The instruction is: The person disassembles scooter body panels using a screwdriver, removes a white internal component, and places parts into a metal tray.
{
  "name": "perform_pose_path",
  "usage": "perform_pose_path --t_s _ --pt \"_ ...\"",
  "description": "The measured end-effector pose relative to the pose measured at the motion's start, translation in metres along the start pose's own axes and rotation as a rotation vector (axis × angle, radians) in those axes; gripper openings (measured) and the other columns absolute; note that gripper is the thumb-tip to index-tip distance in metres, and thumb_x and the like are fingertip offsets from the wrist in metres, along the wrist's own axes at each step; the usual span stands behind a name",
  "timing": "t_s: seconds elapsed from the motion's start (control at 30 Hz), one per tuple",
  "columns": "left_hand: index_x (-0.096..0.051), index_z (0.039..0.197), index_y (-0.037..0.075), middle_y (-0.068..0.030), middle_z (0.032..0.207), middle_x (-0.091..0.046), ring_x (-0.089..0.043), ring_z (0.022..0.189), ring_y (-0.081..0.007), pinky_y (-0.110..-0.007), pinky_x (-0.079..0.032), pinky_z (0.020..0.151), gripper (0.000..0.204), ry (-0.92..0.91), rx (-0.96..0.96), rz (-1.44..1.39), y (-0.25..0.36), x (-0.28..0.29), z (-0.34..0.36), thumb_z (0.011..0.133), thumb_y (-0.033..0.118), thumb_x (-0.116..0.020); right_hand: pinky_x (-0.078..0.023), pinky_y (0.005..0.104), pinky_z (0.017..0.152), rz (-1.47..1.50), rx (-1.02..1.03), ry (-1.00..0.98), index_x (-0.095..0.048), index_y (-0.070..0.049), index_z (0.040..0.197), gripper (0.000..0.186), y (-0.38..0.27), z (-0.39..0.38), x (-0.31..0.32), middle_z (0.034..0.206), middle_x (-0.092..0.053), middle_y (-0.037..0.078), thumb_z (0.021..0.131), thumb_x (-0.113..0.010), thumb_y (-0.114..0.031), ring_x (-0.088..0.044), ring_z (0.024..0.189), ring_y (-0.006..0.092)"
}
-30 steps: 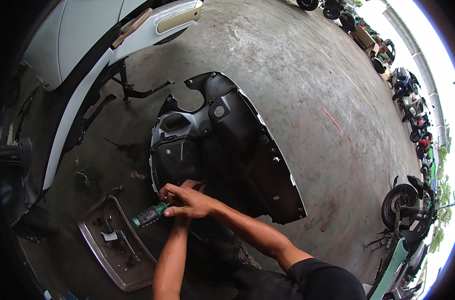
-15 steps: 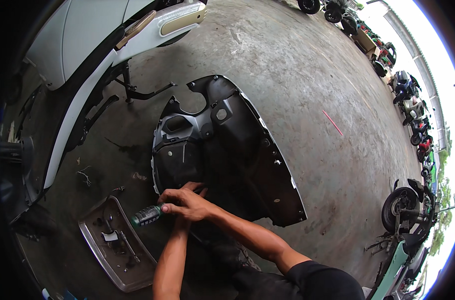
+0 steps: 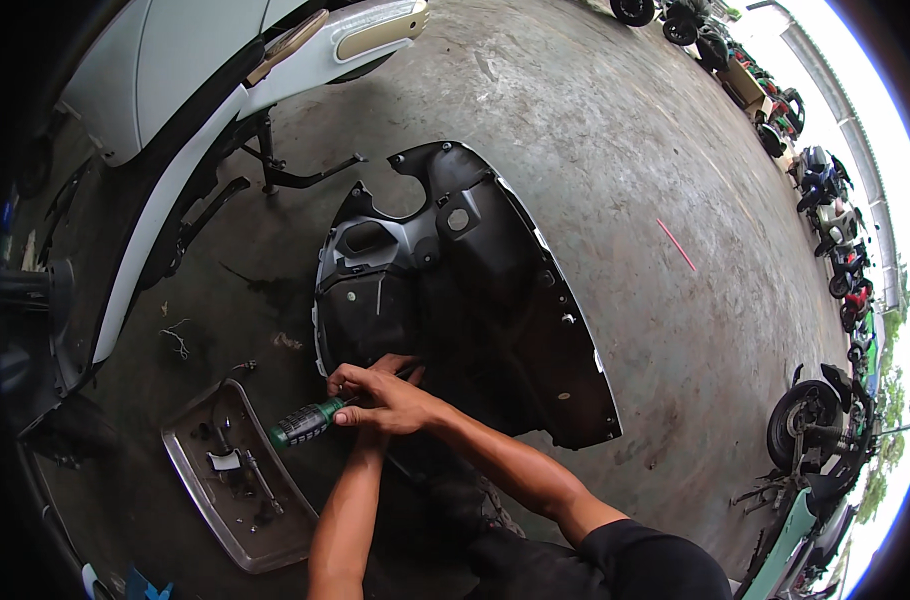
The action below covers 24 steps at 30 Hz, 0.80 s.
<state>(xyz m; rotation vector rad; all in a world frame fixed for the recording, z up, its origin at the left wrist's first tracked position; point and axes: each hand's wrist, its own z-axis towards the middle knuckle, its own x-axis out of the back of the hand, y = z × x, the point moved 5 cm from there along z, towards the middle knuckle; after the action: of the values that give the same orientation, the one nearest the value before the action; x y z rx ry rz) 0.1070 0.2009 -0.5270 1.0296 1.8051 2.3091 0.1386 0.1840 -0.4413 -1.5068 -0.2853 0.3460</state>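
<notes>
A large black moulded scooter panel (image 3: 475,290) lies on the floor in front of me, its inner side up. My right hand (image 3: 390,400) is closed on a screwdriver (image 3: 307,423) with a green and black handle. The handle points left, and its shaft is mostly hidden by my fingers. Under and behind the right hand, my left hand (image 3: 403,365) is at the near edge of the panel. Its few visible fingers curl against that edge; the rest is covered.
A brown metal tray (image 3: 190,490) with a ratchet-like tool (image 3: 265,485) and small hardware sits at the lower left. Upper left stands a white scooter (image 3: 190,75). A red stick (image 3: 675,245) lies on the concrete. A partly stripped motorbike (image 3: 805,420) and other bikes line the right.
The whole view has shifted slightly, moving the scene a little to the right. Both hands keep their places at the panel's near edge, with the screwdriver still in the right hand.
</notes>
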Motion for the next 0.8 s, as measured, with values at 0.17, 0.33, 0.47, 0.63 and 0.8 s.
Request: perform_pose_path --t_s 0.17,0.33,0.47,0.63,0.8 --pt "-0.068 0.112 0.006 -0.0105 0.106 -0.066 -0.062 0.103 -0.0243 -0.035 -0.051 0.088 0.03 -0.02 -0.012 -0.006 0.005 -0.007 0.001 0.085 0.016 -0.076 -0.044 0.0358 0.079 -0.112 -0.112 -0.009 -0.06 -0.001 0.098 0.052 0.013 -0.002 0.005 0.08 -0.057 0.008 0.101 -0.05 -0.051 -0.055 0.08 0.019" --pt "-0.068 0.112 0.006 -0.0107 0.106 -0.066 -0.062 0.104 -0.0244 -0.035 -0.051 0.088 0.03 -0.006 -0.009 0.012 0.002 -0.005 -0.006 0.085 0.016 -0.076 -0.044 0.0367 0.077 -0.091 -0.108 0.027 -0.061 0.0 0.096 0.057 0.02 -0.001 0.008 0.082 -0.059 0.01 0.095 -0.059 -0.057 -0.055 0.082 0.0201" --pt "-0.067 0.113 0.007 -0.0101 0.11 -0.065 -0.061 0.105 -0.0238 -0.036 -0.051 0.087 0.03 0.014 -0.036 -0.013 -0.02 -0.013 -0.013 0.085 0.015 -0.076 -0.044 0.0391 0.074 -0.254 0.04 0.058 -0.063 0.002 0.091 0.063 0.014 -0.003 0.006 0.079 -0.06 0.012 0.096 -0.054 -0.06 -0.057 0.078 0.0224" --pt "-0.066 0.113 0.006 -0.01 0.11 -0.065 -0.061 0.105 -0.0235 -0.036 -0.051 0.087 0.03 0.012 -0.013 -0.065 -0.017 -0.013 -0.013 0.085 0.014 -0.076 -0.046 0.0433 0.071 -0.309 -0.173 0.06 -0.065 0.005 0.08 0.073 0.029 -0.001 0.007 0.068 -0.06 0.014 0.099 -0.044 -0.063 -0.06 0.068 0.0285" --pt "-0.066 0.113 0.006 -0.0099 0.11 -0.065 -0.061 0.105 -0.0233 -0.037 -0.051 0.087 0.03 0.019 0.009 -0.135 -0.017 -0.016 -0.011 0.085 0.013 -0.076 -0.047 0.0414 0.074 -0.373 -0.078 0.039 -0.063 0.004 0.08 0.069 0.023 -0.002 0.01 0.071 -0.063 0.013 0.103 -0.041 -0.057 -0.06 0.071 0.0272"
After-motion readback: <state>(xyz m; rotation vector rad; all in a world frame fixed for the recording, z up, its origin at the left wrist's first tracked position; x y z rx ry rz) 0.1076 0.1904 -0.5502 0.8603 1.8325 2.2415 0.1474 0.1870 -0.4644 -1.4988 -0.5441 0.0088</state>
